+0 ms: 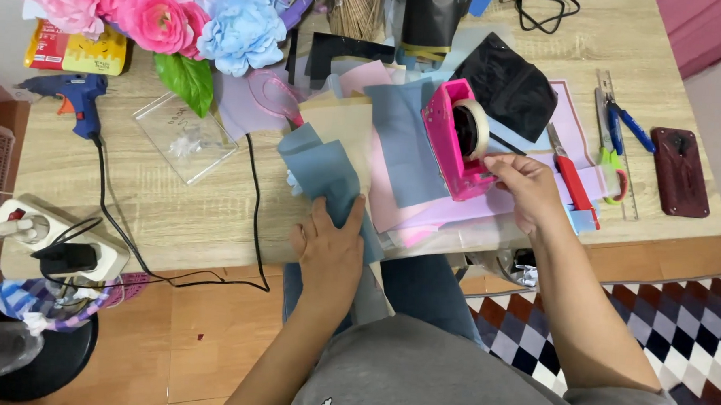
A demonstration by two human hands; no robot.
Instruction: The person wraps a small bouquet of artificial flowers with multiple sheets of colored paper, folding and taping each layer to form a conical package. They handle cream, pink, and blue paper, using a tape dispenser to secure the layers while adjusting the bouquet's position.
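We press our left hand (pixel 330 246) flat on the folded blue paper (pixel 325 181) at the bench (pixel 198 212) edge, pinning it rather than clenching. Our right hand (pixel 523 185) pinches the tape end at the pink tape dispenser (pixel 456 142), which sits on the pastel sheets (pixel 395 147) within easy reach, red cutter (pixel 572 179) just beside it.

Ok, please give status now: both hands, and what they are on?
Left hand pressing folded blue paper at table edge. Right hand at pink tape dispenser, fingertips by the tape. Nothing between hands.
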